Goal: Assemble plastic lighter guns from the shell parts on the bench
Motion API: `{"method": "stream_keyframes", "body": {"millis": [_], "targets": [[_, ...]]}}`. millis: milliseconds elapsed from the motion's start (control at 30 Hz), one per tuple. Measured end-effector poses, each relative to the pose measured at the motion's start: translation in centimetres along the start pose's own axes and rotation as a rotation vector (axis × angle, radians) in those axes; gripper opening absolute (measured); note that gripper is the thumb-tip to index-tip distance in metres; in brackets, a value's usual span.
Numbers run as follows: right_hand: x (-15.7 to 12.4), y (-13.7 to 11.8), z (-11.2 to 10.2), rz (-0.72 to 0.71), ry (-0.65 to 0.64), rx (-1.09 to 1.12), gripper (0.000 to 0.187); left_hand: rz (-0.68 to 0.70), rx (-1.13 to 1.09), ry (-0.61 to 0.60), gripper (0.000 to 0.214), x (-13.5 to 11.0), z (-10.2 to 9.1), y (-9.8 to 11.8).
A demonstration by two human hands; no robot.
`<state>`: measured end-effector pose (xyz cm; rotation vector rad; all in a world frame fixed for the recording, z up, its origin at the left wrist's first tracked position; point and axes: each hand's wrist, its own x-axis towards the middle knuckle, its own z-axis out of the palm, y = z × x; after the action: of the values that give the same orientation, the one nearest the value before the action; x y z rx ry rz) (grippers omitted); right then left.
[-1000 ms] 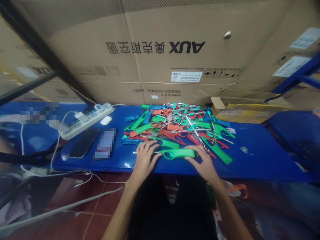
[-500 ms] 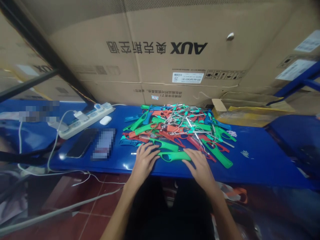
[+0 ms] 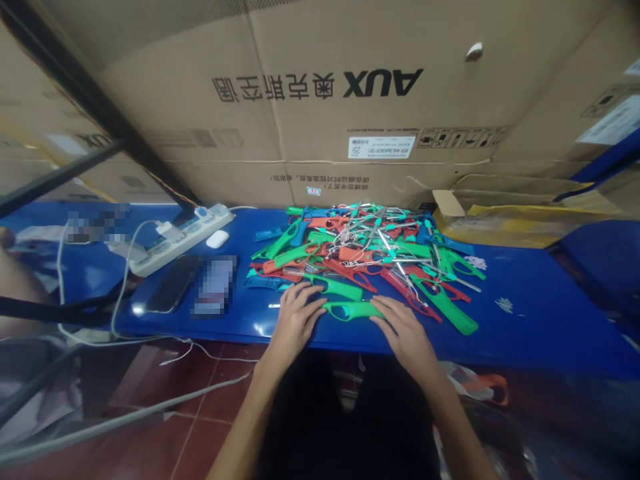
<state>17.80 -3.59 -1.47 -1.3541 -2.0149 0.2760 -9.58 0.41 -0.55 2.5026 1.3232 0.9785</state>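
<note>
A green lighter casing [image 3: 354, 311], the handle of a long-nosed gas lighter with a trigger loop, lies level between my hands at the table's front. My left hand [image 3: 299, 313] grips its loop end with thumb and fingertips. My right hand [image 3: 401, 325] is closed on the other end. Just behind it lies another green casing [image 3: 337, 287], close to my left fingertips. Beyond is a heap of red, green and blue casings with metal rods and white wires [image 3: 370, 240]. One green casing [image 3: 447, 308] sticks out at the heap's right.
On the blue table [image 3: 540, 320] stand a white power strip [image 3: 183, 240], a white earbud case [image 3: 217, 239] and two phones [image 3: 175, 283] at left. An open carton with yellow tape [image 3: 510, 223] is at back right. Large cardboard boxes [image 3: 320, 40] form the back wall.
The view has shifted slightly, so everything sits a little further right. Both hands keep hold of the same green casing, with hardly any other movement.
</note>
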Motion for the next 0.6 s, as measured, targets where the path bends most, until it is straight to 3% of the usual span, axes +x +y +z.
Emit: {"method": "stream_keyframes", "body": {"millis": [600], "targets": [[0.1,-0.44,0.26,0.053,0.034,0.044,0.034,0.011,0.049,-0.037,0.026,-0.05,-0.09,0.7]]}}
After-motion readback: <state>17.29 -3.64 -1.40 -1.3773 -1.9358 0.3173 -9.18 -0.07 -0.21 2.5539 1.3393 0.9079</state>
